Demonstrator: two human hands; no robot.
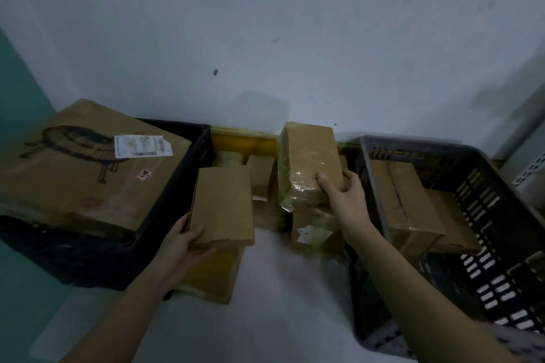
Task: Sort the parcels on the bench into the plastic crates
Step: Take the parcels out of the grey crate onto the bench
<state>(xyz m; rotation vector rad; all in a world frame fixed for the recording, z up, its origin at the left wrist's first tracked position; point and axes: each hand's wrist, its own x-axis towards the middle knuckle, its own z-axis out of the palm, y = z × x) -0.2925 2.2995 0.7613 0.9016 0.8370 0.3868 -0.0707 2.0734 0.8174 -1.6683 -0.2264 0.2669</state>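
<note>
We note a pale wall [265, 23] filling the upper half of the view. Below it, at left, a black crate [165, 209] carries 1 large cardboard box [73, 168] with a printed drawing and a white shipping label [141, 146] on top; the box lies tilted and overhangs the crate rim. At right stands a grey slotted crate [501, 215] holding 2 brown parcels [413, 203] lying side by side against its left wall. Between the 2 crates runs the white tabletop [280, 289], with a cluster of small cardboard parcels [262, 174] toward the wall and a yellow strip [236, 138] behind them. We record the left hand [182, 247] gripping the near edge of a plain flat box [224, 206], thumb on top, fingers curled beneath, the box lifted above a padded envelope [212, 274] on the tabletop. The right hand [342, 194] grips a plastic-wrapped parcel [306, 165] by its near right corner, thumb across the top face; this parcel is raised over the cluster, just beside the grey crate's left wall. A small labelled parcel [312, 233] sits below it
</note>
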